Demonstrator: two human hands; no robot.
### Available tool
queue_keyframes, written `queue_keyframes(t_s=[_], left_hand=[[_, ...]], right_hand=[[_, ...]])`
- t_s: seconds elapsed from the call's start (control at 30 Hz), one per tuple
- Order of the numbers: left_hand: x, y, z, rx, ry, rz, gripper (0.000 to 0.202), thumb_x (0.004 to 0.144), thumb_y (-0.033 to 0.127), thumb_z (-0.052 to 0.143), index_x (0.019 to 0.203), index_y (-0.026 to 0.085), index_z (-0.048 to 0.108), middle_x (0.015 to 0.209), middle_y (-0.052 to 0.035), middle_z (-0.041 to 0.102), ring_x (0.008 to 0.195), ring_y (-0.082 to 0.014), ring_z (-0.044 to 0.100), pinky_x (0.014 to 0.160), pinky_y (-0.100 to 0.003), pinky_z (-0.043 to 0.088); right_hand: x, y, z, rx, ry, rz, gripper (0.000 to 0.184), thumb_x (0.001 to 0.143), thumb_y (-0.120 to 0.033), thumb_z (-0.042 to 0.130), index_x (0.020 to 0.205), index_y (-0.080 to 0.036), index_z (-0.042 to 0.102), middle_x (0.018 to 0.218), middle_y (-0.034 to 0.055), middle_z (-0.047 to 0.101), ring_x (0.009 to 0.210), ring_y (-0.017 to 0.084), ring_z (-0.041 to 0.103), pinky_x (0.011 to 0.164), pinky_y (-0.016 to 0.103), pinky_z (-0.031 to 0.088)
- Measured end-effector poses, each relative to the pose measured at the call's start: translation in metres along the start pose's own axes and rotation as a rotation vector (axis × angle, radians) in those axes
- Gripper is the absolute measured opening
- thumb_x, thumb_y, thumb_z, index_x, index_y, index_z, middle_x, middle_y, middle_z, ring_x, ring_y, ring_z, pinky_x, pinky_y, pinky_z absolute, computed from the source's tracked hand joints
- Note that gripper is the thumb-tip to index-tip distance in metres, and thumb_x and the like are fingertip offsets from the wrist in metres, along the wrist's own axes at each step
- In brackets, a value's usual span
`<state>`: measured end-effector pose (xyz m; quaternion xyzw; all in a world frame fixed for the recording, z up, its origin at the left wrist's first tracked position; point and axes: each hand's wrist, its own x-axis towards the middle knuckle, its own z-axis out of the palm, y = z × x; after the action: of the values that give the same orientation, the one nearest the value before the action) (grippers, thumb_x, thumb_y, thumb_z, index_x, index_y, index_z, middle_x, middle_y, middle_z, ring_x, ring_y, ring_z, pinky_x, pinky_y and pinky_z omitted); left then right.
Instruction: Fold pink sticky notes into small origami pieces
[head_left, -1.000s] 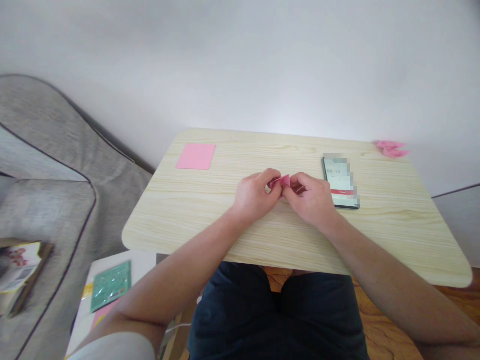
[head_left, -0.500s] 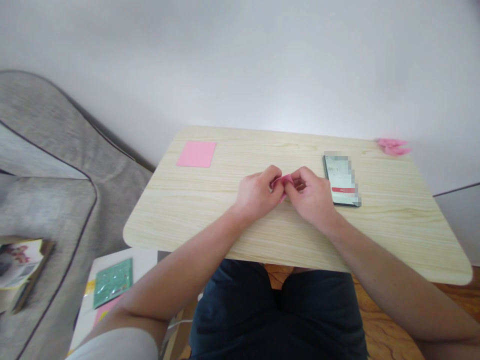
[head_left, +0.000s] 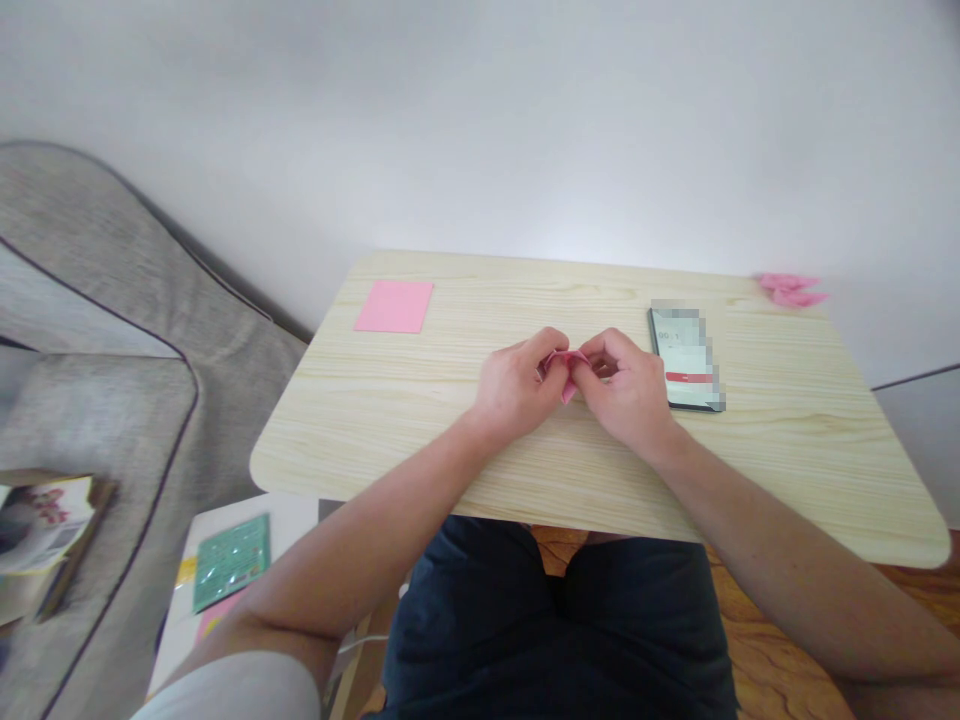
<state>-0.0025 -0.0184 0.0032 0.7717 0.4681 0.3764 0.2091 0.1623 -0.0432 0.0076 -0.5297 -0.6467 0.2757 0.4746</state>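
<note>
Between my two hands, above the middle of the table, is a small folded piece of pink paper [head_left: 571, 380]. My left hand [head_left: 523, 385] pinches its left side with thumb and fingers. On the opposite side, my right hand [head_left: 622, 388] pinches it too. Most of the paper is hidden by the fingers; a top edge and a tip pointing down show between the thumbs. A flat square of pink paper [head_left: 394, 306] lies at the table's far left.
The pale wood-grain table [head_left: 420, 420] stands against a white wall. A phone [head_left: 686, 360] lies right of my hands, and folded pink paper pieces [head_left: 793, 290] sit at the far right corner. A green packet [head_left: 232, 562] rests on a white surface below left, beside a grey sofa [head_left: 90, 400].
The thumbs and fingers have moved slightly apart, and the pink paper between them shows a wider top edge and a lower tip. Both hands keep hold of it.
</note>
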Motion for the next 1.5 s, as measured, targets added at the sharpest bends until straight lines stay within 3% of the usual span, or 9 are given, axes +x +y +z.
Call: queue_keyframes(t_s=[0.2, 0.43, 0.57, 0.8, 0.93, 1.0, 1.13, 1.27, 1.5], left_hand=[[0.001, -0.001, -0.001, -0.093, 0.001, 0.016, 0.015, 0.093, 0.018, 0.052, 0.097, 0.023, 0.066, 0.080, 0.0019, 0.069, 0.068, -0.0115, 0.061, 0.065, -0.023, 0.047], [0.001, -0.005, 0.002, -0.140, 0.050, 0.015, 0.019, 0.093, 0.016, 0.051, 0.100, 0.023, 0.067, 0.084, 0.0005, 0.071, 0.072, -0.0118, 0.062, 0.067, -0.023, 0.049], [0.001, -0.005, 0.002, -0.174, 0.057, 0.034, 0.019, 0.095, 0.017, 0.049, 0.101, 0.023, 0.066, 0.089, -0.0001, 0.071, 0.076, -0.0117, 0.064, 0.070, -0.023, 0.050], [-0.001, 0.003, 0.000, -0.183, 0.015, 0.010, 0.013, 0.098, 0.025, 0.052, 0.109, 0.024, 0.059, 0.099, -0.0015, 0.071, 0.080, -0.0117, 0.067, 0.073, -0.024, 0.053], [-0.001, 0.003, 0.003, -0.172, -0.024, -0.070, 0.025, 0.090, 0.024, 0.061, 0.114, 0.025, 0.055, 0.083, 0.0030, 0.071, 0.068, -0.0118, 0.065, 0.065, -0.023, 0.049], [0.000, 0.003, 0.004, -0.180, -0.048, -0.093, 0.021, 0.089, 0.024, 0.061, 0.110, 0.024, 0.055, 0.075, 0.0043, 0.070, 0.064, -0.0121, 0.063, 0.062, -0.024, 0.047], [0.001, 0.002, 0.005, -0.207, -0.008, -0.092, 0.008, 0.092, 0.024, 0.057, 0.100, 0.023, 0.055, 0.081, 0.0028, 0.072, 0.069, -0.0119, 0.066, 0.064, -0.024, 0.047], [0.001, 0.002, 0.005, -0.199, 0.001, -0.063, 0.009, 0.094, 0.025, 0.058, 0.102, 0.023, 0.055, 0.085, 0.0022, 0.072, 0.071, -0.0121, 0.066, 0.067, -0.025, 0.048], [0.000, 0.002, 0.007, -0.171, 0.014, -0.093, 0.011, 0.095, 0.031, 0.060, 0.100, 0.023, 0.055, 0.081, 0.0015, 0.072, 0.069, -0.0130, 0.065, 0.065, -0.026, 0.046]], right_hand=[[0.002, 0.008, -0.001, -0.010, 0.047, -0.031, 0.001, 0.092, -0.027, 0.066, 0.092, -0.026, 0.067, 0.077, -0.0011, 0.073, 0.066, 0.017, 0.071, 0.061, 0.031, 0.056], [0.002, 0.008, -0.004, 0.099, -0.058, 0.000, 0.013, 0.094, -0.029, 0.066, 0.106, -0.027, 0.070, 0.087, 0.0007, 0.077, 0.075, 0.019, 0.074, 0.068, 0.034, 0.059], [0.003, 0.010, -0.004, 0.113, -0.080, 0.080, 0.021, 0.092, -0.034, 0.069, 0.113, -0.028, 0.066, 0.083, -0.0001, 0.077, 0.069, 0.019, 0.074, 0.068, 0.034, 0.061], [0.009, 0.019, -0.006, 0.218, -0.105, 0.231, 0.022, 0.089, -0.042, 0.072, 0.099, -0.026, 0.061, 0.071, -0.0006, 0.075, 0.061, 0.020, 0.073, 0.058, 0.033, 0.060], [0.010, 0.017, -0.005, 0.206, -0.068, 0.181, 0.017, 0.087, -0.035, 0.073, 0.096, -0.026, 0.061, 0.073, -0.0012, 0.075, 0.063, 0.020, 0.073, 0.063, 0.034, 0.060], [0.009, 0.016, -0.004, 0.180, -0.049, 0.138, 0.016, 0.088, -0.034, 0.073, 0.098, -0.026, 0.062, 0.078, -0.0002, 0.077, 0.069, 0.020, 0.075, 0.068, 0.035, 0.060], [0.009, 0.016, -0.004, 0.124, -0.051, 0.139, 0.019, 0.088, -0.035, 0.073, 0.101, -0.025, 0.066, 0.084, 0.0019, 0.078, 0.072, 0.020, 0.074, 0.068, 0.034, 0.057], [0.009, 0.017, -0.005, 0.079, -0.074, 0.155, 0.017, 0.088, -0.039, 0.073, 0.092, -0.023, 0.071, 0.080, 0.0029, 0.077, 0.068, 0.019, 0.070, 0.061, 0.031, 0.053], [0.006, 0.018, -0.001, 0.064, -0.019, 0.119, 0.015, 0.087, -0.037, 0.074, 0.089, -0.024, 0.069, 0.081, 0.0023, 0.076, 0.070, 0.020, 0.070, 0.062, 0.032, 0.054]])
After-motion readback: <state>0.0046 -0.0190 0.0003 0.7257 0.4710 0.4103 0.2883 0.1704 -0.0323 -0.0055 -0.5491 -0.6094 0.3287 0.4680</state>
